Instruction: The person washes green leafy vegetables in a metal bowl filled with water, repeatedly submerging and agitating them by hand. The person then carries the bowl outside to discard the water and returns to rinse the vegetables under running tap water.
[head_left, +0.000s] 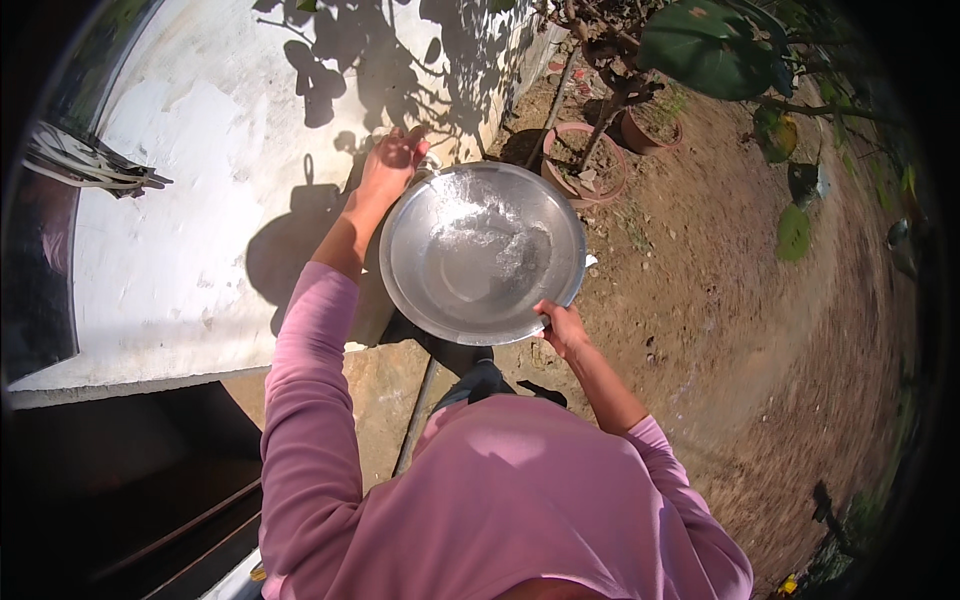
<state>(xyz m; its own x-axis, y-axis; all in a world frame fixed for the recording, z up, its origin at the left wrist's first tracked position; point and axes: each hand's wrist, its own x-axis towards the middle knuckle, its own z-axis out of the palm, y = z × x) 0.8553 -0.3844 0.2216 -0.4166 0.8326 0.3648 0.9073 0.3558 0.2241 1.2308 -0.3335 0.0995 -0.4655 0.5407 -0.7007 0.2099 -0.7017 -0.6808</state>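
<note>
A round, shiny metal basin (457, 277) with a wide rim is in front of me, slightly tilted. My right hand (562, 328) grips its near right rim, with the thumb over the edge. Water or wet glare glints inside, and I cannot tell how deep it is. Just past the basin's far left rim, my left hand (396, 154) is closed around what looks like a pale tap (430, 163) at the wall. The fingers hide most of that fitting. Its outlet end points towards the basin's rim.
A whitewashed wall (172, 262) runs along the left, with bundled cables (90, 161) on it and a dark opening (135, 465) lower down. Potted plants stand ahead in a clay pot (556, 169) and another pot (646, 136). Large leaves (709, 49) overhang dirt ground (720, 300).
</note>
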